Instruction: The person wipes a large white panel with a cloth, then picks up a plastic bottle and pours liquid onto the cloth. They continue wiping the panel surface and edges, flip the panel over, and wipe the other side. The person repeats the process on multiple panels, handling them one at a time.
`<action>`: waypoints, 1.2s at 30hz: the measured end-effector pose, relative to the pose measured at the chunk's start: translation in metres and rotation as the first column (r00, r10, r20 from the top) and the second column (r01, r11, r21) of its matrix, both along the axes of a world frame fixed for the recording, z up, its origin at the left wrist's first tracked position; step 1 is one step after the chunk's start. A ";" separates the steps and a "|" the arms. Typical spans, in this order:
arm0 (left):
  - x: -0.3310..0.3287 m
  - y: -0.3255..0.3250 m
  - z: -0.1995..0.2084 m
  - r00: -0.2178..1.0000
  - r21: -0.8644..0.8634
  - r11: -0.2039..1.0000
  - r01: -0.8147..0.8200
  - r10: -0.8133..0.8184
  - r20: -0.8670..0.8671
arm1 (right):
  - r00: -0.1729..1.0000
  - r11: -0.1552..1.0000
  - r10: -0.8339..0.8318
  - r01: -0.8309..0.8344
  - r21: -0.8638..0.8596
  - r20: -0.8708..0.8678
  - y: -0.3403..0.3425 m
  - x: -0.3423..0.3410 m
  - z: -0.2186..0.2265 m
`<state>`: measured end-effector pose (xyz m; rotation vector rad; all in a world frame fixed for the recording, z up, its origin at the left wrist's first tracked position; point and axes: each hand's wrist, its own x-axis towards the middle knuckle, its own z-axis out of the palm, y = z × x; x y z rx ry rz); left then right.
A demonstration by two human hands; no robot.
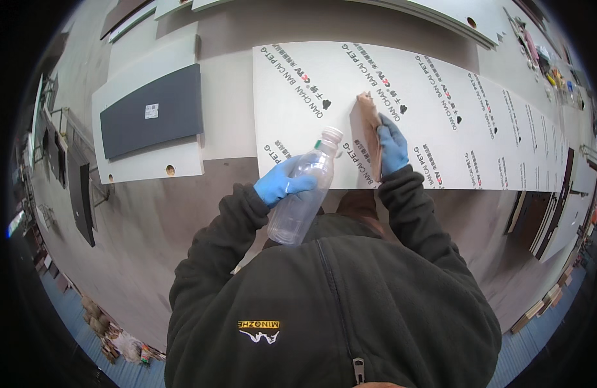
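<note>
My left hand point(284, 183), in a blue glove, is wrapped round a clear plastic bottle point(299, 215). The bottle leans with its white cap up and to the right, and it looks mostly see-through. In a blue glove as well, my right hand point(393, 145) grips the right side of a flat brown piece point(368, 137), held on edge; whether it is a folded cloth or cardboard I cannot tell. Both hands are over the near edge of a long white panel point(282, 123) printed with rows of dark lettering.
To the left, a dark grey panel point(149, 132) with a white label lies on a white board point(182, 169). Another white board point(441, 10) lies along the far side. Several panels point(557, 213) are stacked at the right, and small bottles and tools point(563, 81) sit at the far right.
</note>
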<state>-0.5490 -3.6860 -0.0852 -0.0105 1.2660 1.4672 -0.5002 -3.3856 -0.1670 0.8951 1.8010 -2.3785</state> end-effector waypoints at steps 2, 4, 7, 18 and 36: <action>0.000 0.018 0.004 0.999 0.089 0.996 0.023 -0.027 0.045 | 0.994 0.915 -0.090 0.062 -0.399 -0.053 0.006 -0.008 0.004; 0.000 0.031 0.009 0.995 0.106 0.993 0.049 -0.058 0.077 | 0.998 0.864 -0.047 0.017 -0.502 -0.046 0.009 -0.012 0.007; -0.003 0.046 0.015 0.987 0.079 0.991 0.104 -0.113 0.112 | 0.996 0.807 -0.043 -0.015 -0.591 -0.084 0.010 -0.011 0.008; 0.003 0.069 0.021 0.960 -0.020 0.999 0.036 -0.029 0.277 | 0.992 0.794 -0.123 0.097 -0.601 -0.002 0.028 -0.011 0.014; -0.009 0.003 -0.008 0.989 -0.114 0.992 -0.048 0.031 -0.146 | 0.899 0.940 0.322 -0.342 -0.016 -0.298 -0.041 -0.022 0.018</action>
